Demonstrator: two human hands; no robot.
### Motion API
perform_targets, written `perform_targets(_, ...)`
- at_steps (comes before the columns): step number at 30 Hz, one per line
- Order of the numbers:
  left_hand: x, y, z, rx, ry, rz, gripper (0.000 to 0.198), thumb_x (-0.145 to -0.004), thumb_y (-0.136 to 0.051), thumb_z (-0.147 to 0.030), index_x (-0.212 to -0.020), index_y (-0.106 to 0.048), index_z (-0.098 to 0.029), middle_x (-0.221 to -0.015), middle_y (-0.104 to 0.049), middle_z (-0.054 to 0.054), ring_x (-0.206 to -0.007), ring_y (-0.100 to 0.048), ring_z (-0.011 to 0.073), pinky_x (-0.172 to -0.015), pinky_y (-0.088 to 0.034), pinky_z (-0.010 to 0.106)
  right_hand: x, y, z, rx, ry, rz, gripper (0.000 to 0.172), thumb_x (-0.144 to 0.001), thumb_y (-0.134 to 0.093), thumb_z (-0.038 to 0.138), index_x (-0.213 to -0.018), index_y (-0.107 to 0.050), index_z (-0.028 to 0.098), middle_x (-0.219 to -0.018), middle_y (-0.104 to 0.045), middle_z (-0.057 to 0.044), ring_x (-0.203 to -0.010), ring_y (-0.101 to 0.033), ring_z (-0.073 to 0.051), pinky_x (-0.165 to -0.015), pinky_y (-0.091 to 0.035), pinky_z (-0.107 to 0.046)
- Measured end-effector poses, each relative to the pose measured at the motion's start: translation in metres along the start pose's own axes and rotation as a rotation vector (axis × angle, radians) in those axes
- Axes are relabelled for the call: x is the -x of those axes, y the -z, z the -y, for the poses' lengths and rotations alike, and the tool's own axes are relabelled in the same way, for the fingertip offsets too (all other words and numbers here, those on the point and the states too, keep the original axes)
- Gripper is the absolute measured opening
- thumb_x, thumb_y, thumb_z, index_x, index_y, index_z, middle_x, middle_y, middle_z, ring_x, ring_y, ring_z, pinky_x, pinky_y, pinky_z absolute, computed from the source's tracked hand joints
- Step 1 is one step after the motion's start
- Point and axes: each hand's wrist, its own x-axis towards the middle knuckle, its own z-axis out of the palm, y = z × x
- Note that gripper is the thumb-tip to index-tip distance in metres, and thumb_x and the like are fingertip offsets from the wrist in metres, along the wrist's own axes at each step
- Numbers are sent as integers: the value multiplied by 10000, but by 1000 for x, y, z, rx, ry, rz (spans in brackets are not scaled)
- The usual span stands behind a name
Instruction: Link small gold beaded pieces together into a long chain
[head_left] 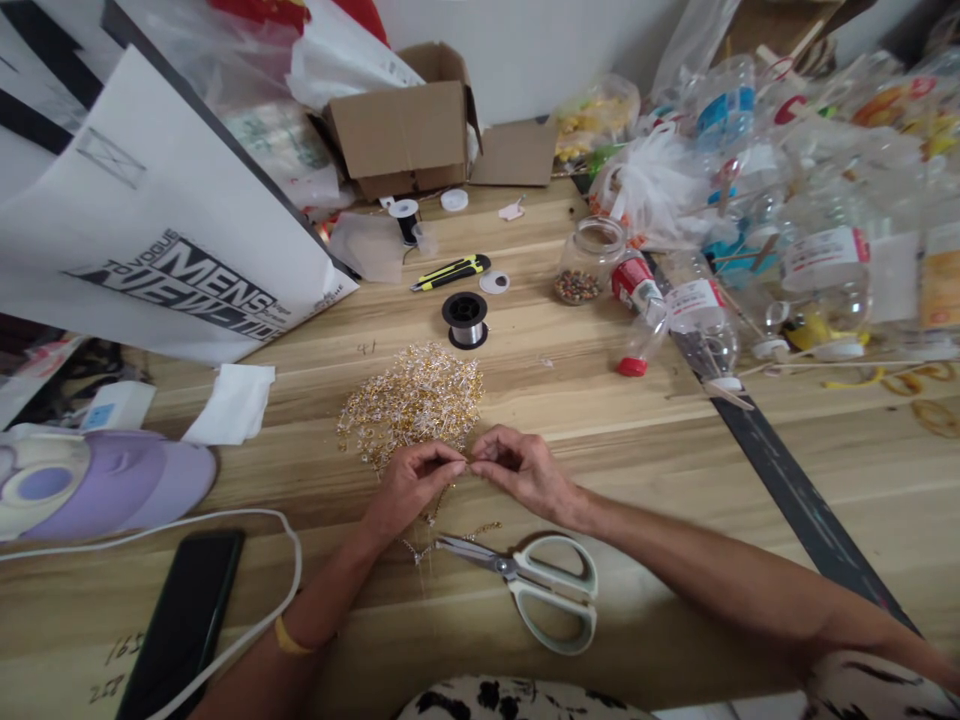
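My left hand [420, 480] and my right hand [523, 472] meet fingertip to fingertip at the near edge of a pile of gold and clear beads [420, 395]. Each hand pinches thumb against forefinger. Between them is something tiny, too small to make out. Below my left hand hangs a short gold beaded chain [439, 505], whose upper end is hidden by the fingers. More chain and a thin clear thread lie on the wood beneath. White-handled scissors [517, 572] rest just in front of me, blades slightly apart and pointing left.
Behind the pile are a spool of fine wire [465, 320], a yellow-black utility knife [450, 272] and a jar of small beads [589, 265]. Plastic bottles [697, 310] crowd the right. At left lie a phone [184, 620], a white cable [296, 570] and a paper bag [165, 220].
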Motion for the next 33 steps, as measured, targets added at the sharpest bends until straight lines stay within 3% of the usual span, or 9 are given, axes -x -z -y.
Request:
perform_targets(6, 0, 1, -2, 14, 39, -3, 143, -734, -665, -277, -732, -687, -135, -683, -671, 25, -660, -583, 144, -629, -448, 229, -1, 1, 1, -30, 17, -13, 166, -843, -620, 311, -822, -605, 147, -688, -589, 1, -622, -533, -102, -571, -429, -216)
perform_targets(21, 0, 0, -1, 33, 35, -61, 158, -722, -662, -293, -693, -658, -138, -656, -643, 12, -646, -568, 136, -626, -449, 226, -5, 2, 7, -268, -91, -147, 291, -844, -597, 427, -946, -549, 159, -681, -553, 14, -559, -513, -89, -511, -453, -201)
perform_targets(25, 0, -1, -2, 33, 38, -89, 152, -715, -663, -288, -681, -655, -140, -637, -627, 6, -628, -551, 128, -611, -438, 221, -5, 3, 7, -275, -98, -160, 273, -841, -604, 421, -916, -534, 168, -633, -505, 42, -488, -452, -67, -438, -385, -176)
perform_targets(28, 0, -2, -2, 48, 42, -104, 155, -705, -672, -293, -675, -655, -142, -626, -622, 3, -615, -548, 125, -602, -437, 219, -3, 3, 9, -209, -107, -125, 267, -857, -582, 420, -818, -532, 160, -567, -440, 61, -444, -374, -52, -402, -297, -171)
perform_targets(31, 0, -2, -1, 61, 30, -120, 152, -701, -678, -293, -676, -660, -144, -632, -634, 8, -620, -559, 130, -602, -441, 222, 0, 2, 14, -44, -99, -47, 305, -839, -603, 423, -730, -546, 145, -575, -455, 47, -476, -376, -53, -430, -302, -179)
perform_targets(33, 0, -2, 0, 64, 21, -129, 141, -698, -682, -281, -677, -664, -142, -648, -647, 13, -636, -573, 134, -618, -449, 224, 3, 1, 15, 59, -96, 10, 297, -789, -665, 424, -771, -572, 142, -599, -487, 41, -499, -405, -60, -452, -326, -183)
